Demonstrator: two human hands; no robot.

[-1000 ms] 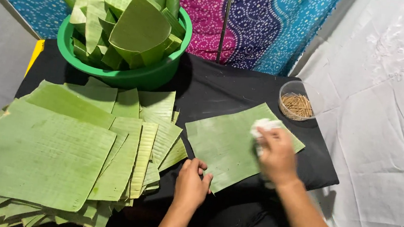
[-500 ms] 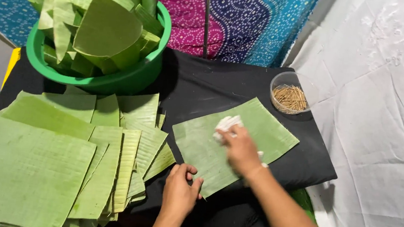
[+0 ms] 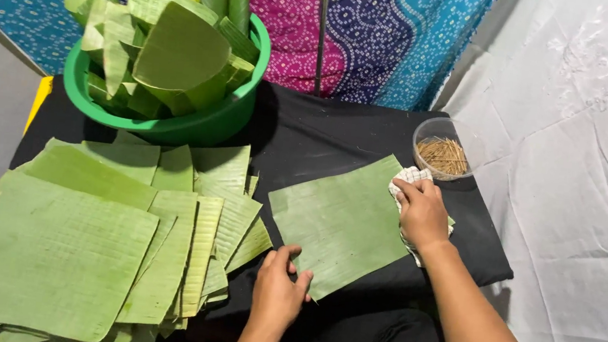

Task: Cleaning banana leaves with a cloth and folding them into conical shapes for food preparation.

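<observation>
Green banana leaf sheet (image 3: 340, 223) laid flat on black cloth (image 3: 322, 132), between both hands | left hand (image 3: 279, 293) fingers spread narrow, pinning near corner | right hand (image 3: 422, 214) closed on checked rag (image 3: 409, 180) at far edge | strokes best kept along the ribs, corner held firm against sliding

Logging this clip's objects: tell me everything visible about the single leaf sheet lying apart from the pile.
The leaf sheet is a flat, roughly square green piece with fine parallel ribs, lying turned at an angle on the black cloth, right of the stacked leaves. The left hand presses its near corner; the right hand holds a checked rag on its right edge.
</observation>
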